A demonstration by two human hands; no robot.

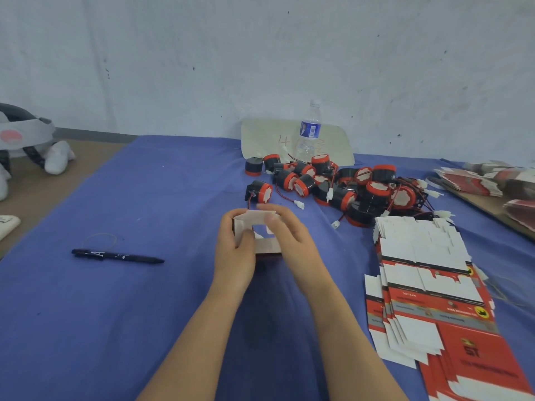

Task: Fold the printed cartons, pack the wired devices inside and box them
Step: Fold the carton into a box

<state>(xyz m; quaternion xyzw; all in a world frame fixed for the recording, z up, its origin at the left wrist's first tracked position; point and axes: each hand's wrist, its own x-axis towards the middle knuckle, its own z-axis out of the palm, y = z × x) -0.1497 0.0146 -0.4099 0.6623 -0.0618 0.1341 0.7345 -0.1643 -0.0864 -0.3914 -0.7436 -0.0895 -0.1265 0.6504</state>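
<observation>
Wide free run over blue cloth (162,180) left of centre, bar a pen (117,255) lying crosswise. Centre taken by half-folded carton (266,246) gripped in left hand (236,244) and right hand (289,235). Ahead blocked by pile of wired devices (341,183), leads trailing nearward; water bottle (310,131) upright behind. Right flank blocked by flat carton stack (422,273), just beside pile.

Hands: we are counting two, the left hand (236,244) and the right hand (289,235).
Carton: we are seeing one (267,247) opened up, held in both hands.
Devices: we are counting at least fourteen (343,198); the heap is overlapping too much for an exact figure.
Flat cartons: we are finding one fanned stack (425,256), its sheets too many to number.
Edge piles: we are making out more cartons (469,183) at the right, uncountable.
Pen: we are counting one (115,255).
Bottle: we are counting one (309,131).
Card: we are counting one (266,137).
</observation>
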